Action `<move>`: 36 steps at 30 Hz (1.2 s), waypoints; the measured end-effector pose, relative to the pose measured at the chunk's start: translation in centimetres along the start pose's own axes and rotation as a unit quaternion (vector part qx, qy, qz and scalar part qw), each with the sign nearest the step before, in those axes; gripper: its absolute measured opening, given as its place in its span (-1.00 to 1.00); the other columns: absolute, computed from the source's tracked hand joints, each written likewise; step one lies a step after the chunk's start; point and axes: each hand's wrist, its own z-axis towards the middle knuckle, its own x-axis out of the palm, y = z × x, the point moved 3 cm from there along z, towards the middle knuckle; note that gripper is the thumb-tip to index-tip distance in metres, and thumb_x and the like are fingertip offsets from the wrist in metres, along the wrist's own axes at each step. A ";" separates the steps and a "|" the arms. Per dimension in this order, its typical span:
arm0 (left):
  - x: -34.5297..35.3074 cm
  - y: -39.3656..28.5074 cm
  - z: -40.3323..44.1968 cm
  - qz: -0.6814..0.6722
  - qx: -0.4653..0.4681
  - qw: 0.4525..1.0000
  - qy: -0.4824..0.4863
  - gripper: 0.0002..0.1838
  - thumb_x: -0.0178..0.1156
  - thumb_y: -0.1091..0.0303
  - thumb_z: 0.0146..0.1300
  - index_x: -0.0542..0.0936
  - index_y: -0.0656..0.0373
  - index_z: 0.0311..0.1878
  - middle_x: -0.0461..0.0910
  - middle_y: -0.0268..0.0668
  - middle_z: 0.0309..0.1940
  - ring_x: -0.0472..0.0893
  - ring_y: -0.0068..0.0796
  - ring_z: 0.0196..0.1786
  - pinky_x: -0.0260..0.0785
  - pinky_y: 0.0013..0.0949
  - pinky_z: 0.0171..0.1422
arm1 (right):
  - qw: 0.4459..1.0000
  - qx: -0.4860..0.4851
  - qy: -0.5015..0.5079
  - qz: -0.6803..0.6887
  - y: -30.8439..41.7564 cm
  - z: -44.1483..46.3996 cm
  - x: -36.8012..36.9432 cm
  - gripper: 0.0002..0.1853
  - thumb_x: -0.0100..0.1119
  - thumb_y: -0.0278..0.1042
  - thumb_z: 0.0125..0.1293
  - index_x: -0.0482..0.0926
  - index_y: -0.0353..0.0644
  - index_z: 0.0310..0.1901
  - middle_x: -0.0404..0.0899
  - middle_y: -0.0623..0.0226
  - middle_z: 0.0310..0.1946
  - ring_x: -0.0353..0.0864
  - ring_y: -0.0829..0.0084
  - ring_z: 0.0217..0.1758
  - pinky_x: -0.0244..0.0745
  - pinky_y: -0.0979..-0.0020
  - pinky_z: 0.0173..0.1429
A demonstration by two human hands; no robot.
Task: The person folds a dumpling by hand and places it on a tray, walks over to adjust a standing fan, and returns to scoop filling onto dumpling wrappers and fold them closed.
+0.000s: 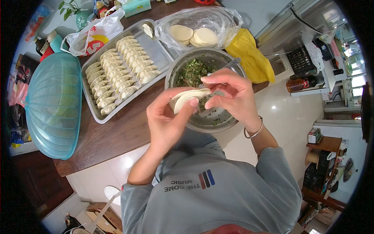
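My left hand (165,113) pinches a folded dumpling (187,99) between thumb and fingers, its pale wrapper doubled over. Close by on the right is my right hand (231,91), thumb and forefinger apart around the dumpling's right end; whether they touch it I cannot tell. Both hands are above a metal bowl (173,64) with green chopped filling (193,72) in it. A utensil handle (233,63) leans on the bowl's far right side, its lower part hidden by my right hand.
Left of the bowl, a metal tray (165,54) holds rows of shaped dumplings (126,66). Behind the bowl, round wrappers (204,36) lie in a clear plastic bag (163,25). A yellow cloth (251,56), a white bag (99,31) and a blue mesh cover (54,105) are around the wooden table (105,140).
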 end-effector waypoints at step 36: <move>0.0 0.4 -0.4 0.035 0.077 0.996 0.027 -0.76 0.31 0.57 0.20 0.61 0.36 -0.06 0.67 -0.21 -0.15 0.59 -0.60 -0.15 0.46 -0.55 -0.08 | 0.998 0.021 0.059 -0.002 -0.2 0.1 -0.1 -0.65 0.43 -0.68 -0.03 0.72 -0.23 -0.13 0.60 0.28 -0.20 0.56 0.55 -0.14 0.45 0.58 -0.13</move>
